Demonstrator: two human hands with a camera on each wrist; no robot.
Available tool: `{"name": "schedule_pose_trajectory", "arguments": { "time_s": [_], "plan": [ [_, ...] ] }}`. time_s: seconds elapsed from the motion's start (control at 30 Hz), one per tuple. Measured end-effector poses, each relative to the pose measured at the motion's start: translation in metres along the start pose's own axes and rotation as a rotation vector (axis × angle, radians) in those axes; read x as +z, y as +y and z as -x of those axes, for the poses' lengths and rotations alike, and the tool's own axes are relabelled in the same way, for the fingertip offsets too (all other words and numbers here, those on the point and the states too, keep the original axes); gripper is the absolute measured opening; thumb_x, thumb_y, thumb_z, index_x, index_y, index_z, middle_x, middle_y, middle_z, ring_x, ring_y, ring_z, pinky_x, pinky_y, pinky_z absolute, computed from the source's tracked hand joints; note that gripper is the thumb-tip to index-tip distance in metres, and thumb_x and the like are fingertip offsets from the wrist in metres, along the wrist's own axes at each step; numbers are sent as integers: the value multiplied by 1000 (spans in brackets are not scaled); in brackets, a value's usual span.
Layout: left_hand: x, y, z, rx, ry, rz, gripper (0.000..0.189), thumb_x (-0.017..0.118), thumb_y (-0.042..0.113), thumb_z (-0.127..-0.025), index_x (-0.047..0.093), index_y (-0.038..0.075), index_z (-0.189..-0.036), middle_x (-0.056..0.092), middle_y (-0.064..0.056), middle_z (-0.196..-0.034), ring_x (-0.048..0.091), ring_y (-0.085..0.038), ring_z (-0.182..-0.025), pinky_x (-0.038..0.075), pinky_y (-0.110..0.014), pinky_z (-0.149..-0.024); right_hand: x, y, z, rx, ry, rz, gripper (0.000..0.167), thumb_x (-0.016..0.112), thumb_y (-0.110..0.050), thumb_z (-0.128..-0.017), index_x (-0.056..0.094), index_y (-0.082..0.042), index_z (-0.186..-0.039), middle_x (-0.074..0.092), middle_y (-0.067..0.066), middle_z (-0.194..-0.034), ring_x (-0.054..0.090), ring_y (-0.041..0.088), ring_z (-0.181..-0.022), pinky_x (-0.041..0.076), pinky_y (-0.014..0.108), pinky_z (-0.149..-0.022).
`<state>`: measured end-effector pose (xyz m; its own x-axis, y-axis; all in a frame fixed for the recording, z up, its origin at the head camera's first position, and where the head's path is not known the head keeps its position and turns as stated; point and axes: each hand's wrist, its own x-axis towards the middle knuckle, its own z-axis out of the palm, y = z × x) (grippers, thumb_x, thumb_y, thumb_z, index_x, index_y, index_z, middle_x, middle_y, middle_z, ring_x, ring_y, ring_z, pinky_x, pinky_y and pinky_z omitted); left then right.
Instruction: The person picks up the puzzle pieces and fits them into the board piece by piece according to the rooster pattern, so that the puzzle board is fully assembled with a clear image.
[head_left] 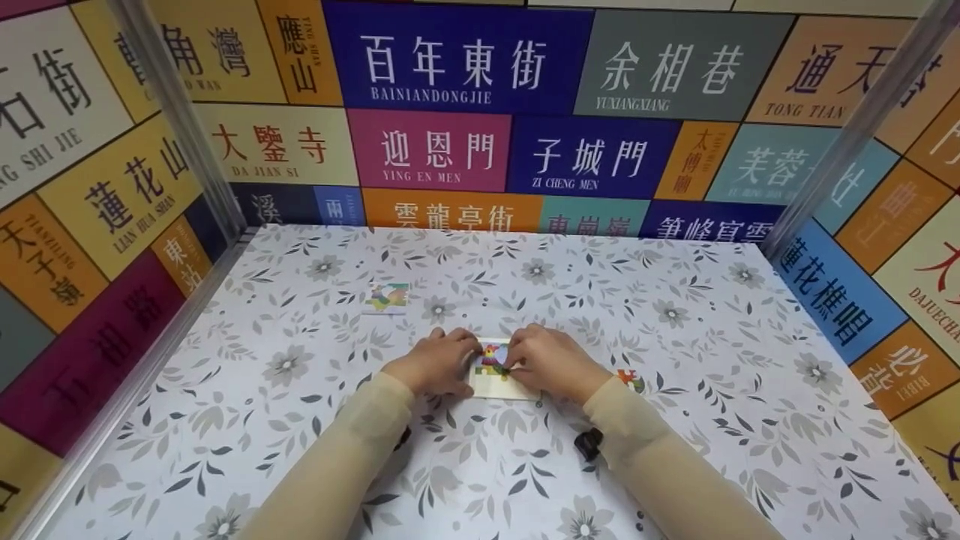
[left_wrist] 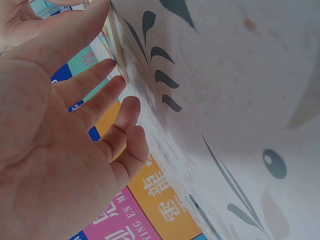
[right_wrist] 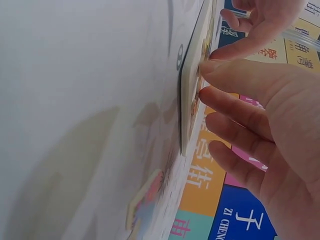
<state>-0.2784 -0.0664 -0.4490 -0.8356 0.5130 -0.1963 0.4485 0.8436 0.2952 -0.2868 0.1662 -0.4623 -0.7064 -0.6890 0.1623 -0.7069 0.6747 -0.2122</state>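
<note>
A small jigsaw board lies on the patterned tabletop, with a colourful bird picture partly filling its upper half. Along the board's left edge rests my left hand, its fingers fairly straight against the rim in the left wrist view. From the right, my right hand pinches a small jigsaw piece at the picture's right side between thumb and index finger; the fingers hide most of that piece. Its other fingers are loosely bent beside the board in the right wrist view. Loose orange and green jigsaw pieces lie right of the right hand, partly covered by the wrist.
Farther back on the left lies a square picture card. The flower-print tabletop is bordered by clear corner posts and walls of coloured street-name signs. A dark wrist strap piece sits under the right sleeve.
</note>
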Motion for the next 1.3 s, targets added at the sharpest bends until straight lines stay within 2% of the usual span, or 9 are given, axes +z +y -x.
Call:
{"name": "schedule_pose_trajectory", "arguments": {
  "time_s": [0.2, 0.53, 0.87, 1.17, 1.3],
  "plan": [
    [-2, 1, -2, -9, -18, 3, 65, 83, 34, -87, 57, 16, -144, 50, -3, -154, 50, -32, -125, 44, -47, -108, -1, 2, 2, 19, -3, -34, 10, 79, -17, -90, 83, -17, -100, 71, -2, -107, 64, 19, -98, 55, 39, -86],
    [1, -1, -3, -14, -14, -2, 67, 84, 34, -86, 57, 17, -145, 49, -3, -156, 49, -34, -130, 43, -47, -110, -5, 5, 11, 146, -12, -147, 16, 78, -20, -90, 83, -21, -106, 70, -6, -103, 63, 15, -93, 54, 37, -86],
    [-1, -2, 0, 9, -10, 20, 64, 84, 32, -87, 58, 16, -144, 48, -6, -155, 48, -35, -130, 43, -49, -111, -14, 20, 32, 208, -11, -138, 12, 78, -23, -92, 83, -20, -103, 71, -6, -105, 64, 15, -101, 55, 41, -92],
    [1, -2, -1, 1, -15, 28, 66, 84, 32, -87, 57, 17, -145, 47, -5, -156, 47, -34, -130, 42, -48, -111, -14, 30, 50, 213, 22, -127, 12, 79, -20, -90, 83, -19, -101, 72, -6, -101, 65, 16, -98, 55, 42, -89],
    [2, -2, 0, 3, -13, 31, 66, 84, 33, -87, 57, 17, -145, 47, -6, -156, 47, -35, -132, 42, -49, -112, -14, 34, 59, 241, 28, -123, 14, 79, -19, -88, 83, -19, -101, 73, -5, -101, 66, 16, -98, 55, 42, -90]
  ]
}}
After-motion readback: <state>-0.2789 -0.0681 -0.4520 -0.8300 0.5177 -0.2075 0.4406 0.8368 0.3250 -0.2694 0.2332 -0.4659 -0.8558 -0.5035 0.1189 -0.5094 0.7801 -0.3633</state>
